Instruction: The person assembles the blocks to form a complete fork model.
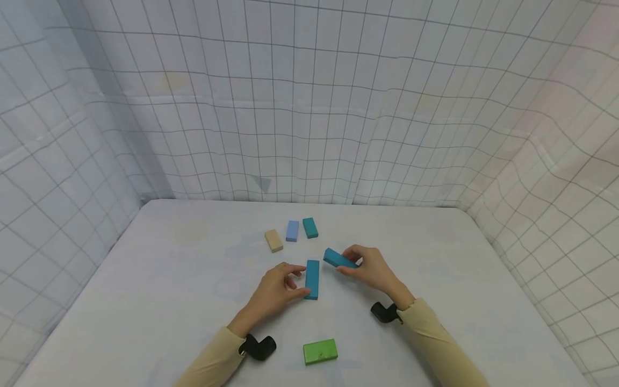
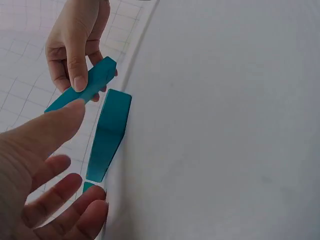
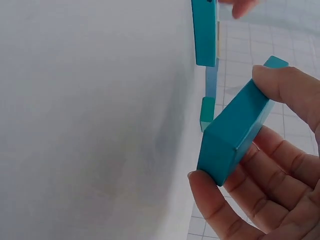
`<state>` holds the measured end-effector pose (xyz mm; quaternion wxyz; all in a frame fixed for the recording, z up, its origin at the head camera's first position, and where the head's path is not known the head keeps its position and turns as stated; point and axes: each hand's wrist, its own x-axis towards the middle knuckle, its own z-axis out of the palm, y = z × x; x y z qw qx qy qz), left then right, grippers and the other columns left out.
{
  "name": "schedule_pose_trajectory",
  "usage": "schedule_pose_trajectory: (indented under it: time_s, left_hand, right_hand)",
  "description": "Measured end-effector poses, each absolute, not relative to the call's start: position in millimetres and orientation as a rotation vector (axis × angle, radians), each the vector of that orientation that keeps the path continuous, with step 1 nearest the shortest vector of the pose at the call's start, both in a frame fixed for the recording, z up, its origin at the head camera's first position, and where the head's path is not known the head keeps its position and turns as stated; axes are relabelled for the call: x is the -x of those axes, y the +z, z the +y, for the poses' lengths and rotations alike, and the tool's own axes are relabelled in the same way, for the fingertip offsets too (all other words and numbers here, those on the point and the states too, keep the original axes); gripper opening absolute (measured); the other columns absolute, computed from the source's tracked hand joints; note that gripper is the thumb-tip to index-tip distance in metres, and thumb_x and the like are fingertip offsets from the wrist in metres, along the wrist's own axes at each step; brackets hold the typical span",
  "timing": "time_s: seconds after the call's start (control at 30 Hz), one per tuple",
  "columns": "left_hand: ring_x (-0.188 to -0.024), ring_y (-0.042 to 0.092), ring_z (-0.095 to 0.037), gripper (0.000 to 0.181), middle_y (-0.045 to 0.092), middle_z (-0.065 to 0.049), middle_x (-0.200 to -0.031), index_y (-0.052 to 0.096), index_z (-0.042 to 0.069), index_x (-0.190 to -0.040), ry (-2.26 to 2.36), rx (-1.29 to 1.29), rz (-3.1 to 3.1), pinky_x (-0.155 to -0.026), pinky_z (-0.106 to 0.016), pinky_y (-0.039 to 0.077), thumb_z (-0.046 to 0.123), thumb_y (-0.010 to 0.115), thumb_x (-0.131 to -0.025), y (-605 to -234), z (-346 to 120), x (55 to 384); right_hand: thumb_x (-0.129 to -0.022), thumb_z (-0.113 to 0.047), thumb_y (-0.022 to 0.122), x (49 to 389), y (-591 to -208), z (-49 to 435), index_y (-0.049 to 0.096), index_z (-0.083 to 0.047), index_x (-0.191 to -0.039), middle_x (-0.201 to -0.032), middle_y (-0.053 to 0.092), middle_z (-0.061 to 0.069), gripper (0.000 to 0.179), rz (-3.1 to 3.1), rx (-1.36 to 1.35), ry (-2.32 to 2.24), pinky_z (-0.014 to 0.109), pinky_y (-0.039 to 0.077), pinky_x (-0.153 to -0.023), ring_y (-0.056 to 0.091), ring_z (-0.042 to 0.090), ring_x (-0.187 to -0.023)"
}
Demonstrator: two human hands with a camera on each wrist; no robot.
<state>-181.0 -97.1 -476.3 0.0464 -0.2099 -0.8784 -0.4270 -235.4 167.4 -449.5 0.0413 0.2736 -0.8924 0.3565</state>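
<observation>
My right hand (image 1: 369,266) pinches a blue rectangular block (image 3: 240,125) between thumb and fingers, tilted and seemingly just above the table. A second, similar blue block (image 1: 312,279) rests on the white table, its long side pointing away from me. Left of that block is my left hand (image 1: 275,290), thumb and fingers spread around its near side. In the left wrist view, those fingers (image 2: 50,215) are parted and do not grip the block; whether a fingertip touches it, I cannot tell.
Farther back lie a small beige block (image 1: 273,241), a light blue block (image 1: 292,231) and a teal block (image 1: 310,228). Close to me, between the forearms, is a green block (image 1: 320,352). Grid-patterned white curtains (image 1: 300,107) surround the white table (image 1: 184,301).
</observation>
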Motion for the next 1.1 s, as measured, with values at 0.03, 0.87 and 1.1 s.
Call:
schedule_pose_trajectory:
  time_s: [0.03,0.87,1.1]
  left_hand:
    - [-0.082,0.058,-0.013,0.051,0.061,-0.002,-0.105,0.064,0.007,-0.121,-1.278,0.708,-2.670,-0.069,-0.029,0.049,0.028,0.080,-0.077,-476,-99,182]
    - [-0.129,0.037,-0.022,0.043,0.044,-0.001,-0.143,0.062,0.019,-0.128,-1.175,1.198,-2.624,-0.101,-0.047,0.032,0.030,0.070,-0.087,-496,-116,192]
    - [-0.128,0.038,-0.020,0.042,0.046,0.001,-0.140,0.063,0.019,-0.127,-1.149,1.139,-2.644,-0.102,-0.046,0.030,0.035,0.069,-0.088,-495,-112,190]
  right_hand:
    - [-0.080,-0.023,0.078,235,-450,167,0.067,-0.007,-0.098,-0.090,0.066,-0.002,0.027,-2.732,-0.833,1.092,0.028,0.051,-0.069,0.061,0.011,-0.082]
    - [-0.085,-0.023,0.074,234,-450,155,0.066,-0.005,-0.107,-0.100,0.067,0.004,0.029,-2.668,-0.834,1.072,0.034,0.051,-0.074,0.063,0.017,-0.085]
    - [-0.085,-0.021,0.074,238,-449,151,0.065,-0.004,-0.108,-0.100,0.067,0.005,0.030,-2.634,-0.831,1.131,0.027,0.051,-0.068,0.061,0.014,-0.084]
